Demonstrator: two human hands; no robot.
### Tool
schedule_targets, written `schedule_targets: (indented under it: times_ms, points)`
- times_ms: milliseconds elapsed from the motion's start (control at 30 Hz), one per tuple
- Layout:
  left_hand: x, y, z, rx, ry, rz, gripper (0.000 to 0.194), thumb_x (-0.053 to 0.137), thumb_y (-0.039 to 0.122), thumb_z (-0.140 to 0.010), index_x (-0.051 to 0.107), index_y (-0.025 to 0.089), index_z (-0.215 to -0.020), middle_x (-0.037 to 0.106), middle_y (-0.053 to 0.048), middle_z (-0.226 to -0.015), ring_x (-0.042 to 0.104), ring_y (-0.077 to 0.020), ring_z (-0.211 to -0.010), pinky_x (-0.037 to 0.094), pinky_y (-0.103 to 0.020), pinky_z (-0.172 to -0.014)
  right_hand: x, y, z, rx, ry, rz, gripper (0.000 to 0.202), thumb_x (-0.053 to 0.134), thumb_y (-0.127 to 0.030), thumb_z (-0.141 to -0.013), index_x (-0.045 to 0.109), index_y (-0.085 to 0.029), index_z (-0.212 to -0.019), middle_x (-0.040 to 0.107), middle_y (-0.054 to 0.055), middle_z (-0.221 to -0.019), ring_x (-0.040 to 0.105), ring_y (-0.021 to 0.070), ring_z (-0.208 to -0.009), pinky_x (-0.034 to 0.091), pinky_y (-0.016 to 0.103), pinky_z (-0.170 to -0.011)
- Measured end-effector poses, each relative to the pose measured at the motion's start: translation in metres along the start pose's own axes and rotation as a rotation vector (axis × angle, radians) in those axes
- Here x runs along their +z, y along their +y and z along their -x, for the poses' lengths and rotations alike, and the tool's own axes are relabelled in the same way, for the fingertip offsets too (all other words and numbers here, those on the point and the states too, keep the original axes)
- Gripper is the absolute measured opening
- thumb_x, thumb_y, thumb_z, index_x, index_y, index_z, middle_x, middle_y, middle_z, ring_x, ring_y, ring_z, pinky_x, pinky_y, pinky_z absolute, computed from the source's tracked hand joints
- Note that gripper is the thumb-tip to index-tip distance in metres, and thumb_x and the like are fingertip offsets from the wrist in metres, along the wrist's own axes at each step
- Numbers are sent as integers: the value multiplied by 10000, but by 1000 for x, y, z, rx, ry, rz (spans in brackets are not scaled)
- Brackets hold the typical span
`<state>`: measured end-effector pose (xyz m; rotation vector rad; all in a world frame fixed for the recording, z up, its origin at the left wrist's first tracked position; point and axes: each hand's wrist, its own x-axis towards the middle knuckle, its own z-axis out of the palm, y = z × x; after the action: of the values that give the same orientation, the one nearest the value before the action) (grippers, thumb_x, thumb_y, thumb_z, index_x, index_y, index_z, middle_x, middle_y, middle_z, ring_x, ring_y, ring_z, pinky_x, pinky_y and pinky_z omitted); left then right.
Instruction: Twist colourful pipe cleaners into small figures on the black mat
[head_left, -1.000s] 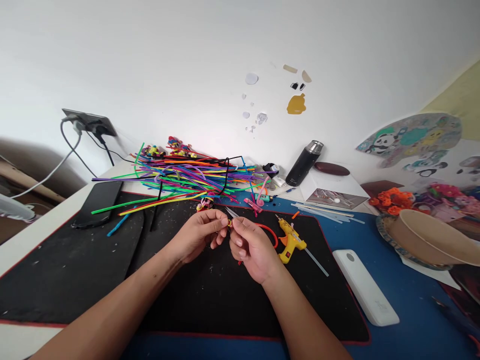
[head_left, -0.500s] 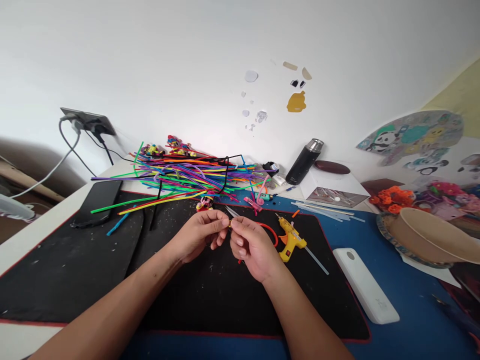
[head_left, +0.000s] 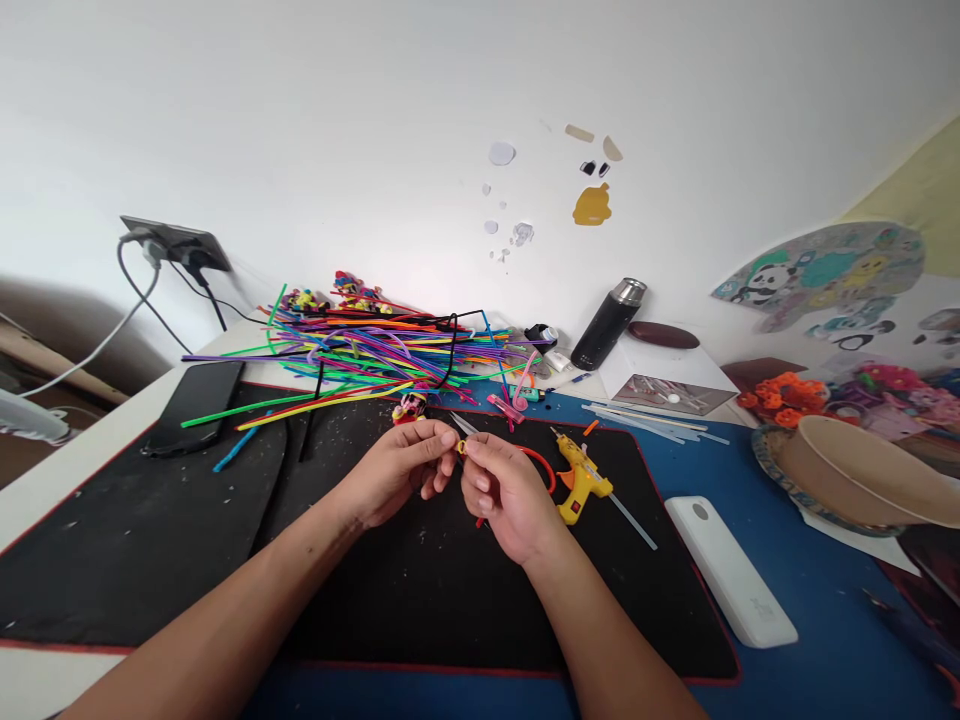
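Between my fingertips is a tiny yellow piece (head_left: 461, 447), too small to make out in detail. My left hand (head_left: 405, 468) pinches it from the left with thumb and forefinger. From the right, my right hand (head_left: 506, 492) pinches the same piece, its other fingers curled. Red-handled scissors (head_left: 541, 462) lie on the mat just behind and partly under my right hand, blades pointing up and left. A small multicoloured figure (head_left: 411, 405) rests behind my left hand. To the right is a yellow glue gun (head_left: 581, 480) with a clear stick in it.
Many pipe cleaners (head_left: 375, 345) are piled along the wall. A phone (head_left: 193, 405) lies at the left. A black bottle (head_left: 607, 325), a white box (head_left: 667, 375), a white power bank (head_left: 731, 570) and a bowl (head_left: 862, 465) are at the right.
My fingertips have parted slightly, and more of the yellow piece shows between them. The things on the table have stayed in place.
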<state>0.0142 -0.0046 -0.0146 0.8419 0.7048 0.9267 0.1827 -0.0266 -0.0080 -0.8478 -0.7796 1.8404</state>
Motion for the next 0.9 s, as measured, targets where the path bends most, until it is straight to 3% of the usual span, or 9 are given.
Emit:
schedule_targets:
  times_ms: [900]
  points:
    - [1, 3, 2, -52, 6, 5, 379, 929, 427, -724, 699, 149, -838, 641, 5, -614, 569, -101, -483, 361, -171, -406, 1, -1, 1, -1, -2, 4, 336, 824, -437, -820, 605, -184, -847, 465, -97, -558, 321, 47, -414, 197, 210, -424]
